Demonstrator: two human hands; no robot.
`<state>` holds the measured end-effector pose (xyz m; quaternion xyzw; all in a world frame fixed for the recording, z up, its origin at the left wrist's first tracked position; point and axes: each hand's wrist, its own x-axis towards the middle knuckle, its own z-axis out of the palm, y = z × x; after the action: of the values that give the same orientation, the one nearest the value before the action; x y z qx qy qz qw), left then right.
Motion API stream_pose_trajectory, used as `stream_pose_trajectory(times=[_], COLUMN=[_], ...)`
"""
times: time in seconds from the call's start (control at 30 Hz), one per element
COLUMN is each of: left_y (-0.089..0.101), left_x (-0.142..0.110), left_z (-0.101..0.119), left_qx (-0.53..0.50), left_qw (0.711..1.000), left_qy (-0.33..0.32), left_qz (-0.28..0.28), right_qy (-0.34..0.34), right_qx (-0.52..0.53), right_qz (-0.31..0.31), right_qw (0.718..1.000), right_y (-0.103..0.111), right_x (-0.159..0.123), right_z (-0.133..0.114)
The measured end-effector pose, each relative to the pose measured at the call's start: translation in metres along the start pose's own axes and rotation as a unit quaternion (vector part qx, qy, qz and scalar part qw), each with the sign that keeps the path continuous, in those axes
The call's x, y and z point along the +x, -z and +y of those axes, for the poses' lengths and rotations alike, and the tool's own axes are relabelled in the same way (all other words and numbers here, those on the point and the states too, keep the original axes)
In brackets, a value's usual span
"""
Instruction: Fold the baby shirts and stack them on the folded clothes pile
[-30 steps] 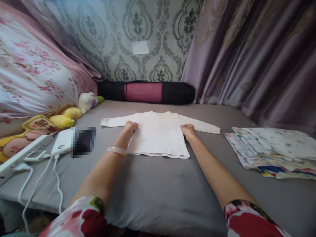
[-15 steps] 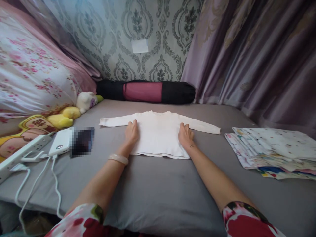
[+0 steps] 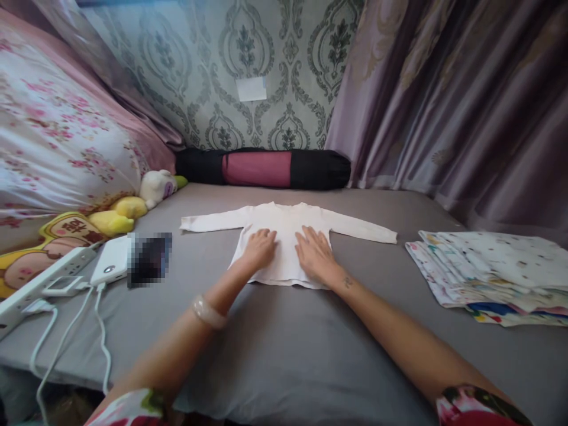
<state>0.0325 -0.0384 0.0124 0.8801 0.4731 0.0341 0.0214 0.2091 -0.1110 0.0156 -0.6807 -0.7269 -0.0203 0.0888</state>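
A small white long-sleeved shirt (image 3: 286,260) lies flat on the grey sheet, its neck toward the wall and both sleeves stretched out sideways. My left hand (image 3: 261,247) rests on the left half of the shirt's body, fingers extended and partly smeared by motion. On the right half lies my right hand (image 3: 315,253), palm down with its fingers spread. Neither hand grips the fabric. A pale bangle (image 3: 208,312) circles my left wrist.
A stack of folded patterned cloths (image 3: 492,266) sits at the right. To the left are a power strip (image 3: 48,281), a white power bank (image 3: 110,260) with cables, a blurred-out dark object (image 3: 149,259) and plush toys (image 3: 110,222). A black and pink bolster (image 3: 261,168) lies along the wall.
Both hands have let go of the shirt's side edges and moved inward onto its body, opening their fingers. The shirt stays spread in about the same place.
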Motion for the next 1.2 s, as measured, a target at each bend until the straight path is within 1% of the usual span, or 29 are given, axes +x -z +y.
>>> stream_pose_trajectory(times=[0.03,0.07,0.17,0.27,0.37,0.47,0.53,0.6,0.77,0.87,0.93,1.0,1.07,1.13,1.2], left_y=[-0.005,-0.011,-0.03,-0.038,-0.032,-0.022,-0.019,-0.018,-0.017,-0.013,-0.012,-0.012,-0.012,-0.013,-0.016], left_x=[-0.006,-0.012,-0.026,-0.033,-0.037,-0.044,-0.049,-0.051,-0.051,-0.049,-0.048,-0.047,-0.045,-0.044,-0.044], left_z=[0.008,0.013,0.018,0.013,0.012,0.014,0.014,0.012,0.002,0.0,0.0,0.002,0.003,0.004,0.004], left_qx=[-0.028,-0.047,-0.067,-0.066,-0.064,-0.07,-0.079,-0.09,-0.117,-0.134,-0.143,-0.143,-0.123,-0.092,-0.072], left_qw=[0.999,0.997,0.995,0.994,0.994,0.992,0.99,0.987,0.981,0.978,0.978,0.982,0.99,0.994,0.995], left_qy=[-0.036,-0.056,-0.067,-0.079,-0.092,-0.101,-0.11,-0.118,-0.126,-0.128,-0.12,-0.096,-0.068,-0.055,-0.059], left_qz=[-0.011,-0.018,-0.031,-0.02,-0.013,-0.018,-0.034,-0.054,-0.089,-0.093,-0.088,-0.071,-0.033,0.008,0.031], right_qy=[0.016,0.022,0.016,0.015,0.014,0.027,0.046,0.058,0.06,0.056,0.058,0.057,0.048,0.024,-0.001], right_qx=[0.023,0.043,0.07,0.073,0.08,0.08,0.08,0.084,0.094,0.097,0.1,0.104,0.097,0.085,0.081], right_qz=[-0.015,-0.03,-0.06,-0.068,-0.08,-0.069,-0.064,-0.077,-0.104,-0.113,-0.119,-0.115,-0.087,-0.055,-0.056], right_qw=[0.999,0.998,0.996,0.995,0.993,0.994,0.994,0.992,0.988,0.987,0.986,0.986,0.99,0.995,0.995], right_y=[-0.003,-0.007,-0.017,-0.02,-0.018,-0.014,-0.013,-0.013,-0.016,-0.014,-0.011,-0.008,-0.007,-0.008,-0.011], right_x=[-0.006,-0.012,-0.024,-0.027,-0.027,-0.031,-0.036,-0.04,-0.042,-0.041,-0.04,-0.039,-0.038,-0.036,-0.035], right_z=[-0.005,-0.009,-0.012,-0.01,-0.008,-0.008,-0.008,-0.008,-0.008,-0.008,-0.008,-0.008,-0.007,-0.005,-0.002])
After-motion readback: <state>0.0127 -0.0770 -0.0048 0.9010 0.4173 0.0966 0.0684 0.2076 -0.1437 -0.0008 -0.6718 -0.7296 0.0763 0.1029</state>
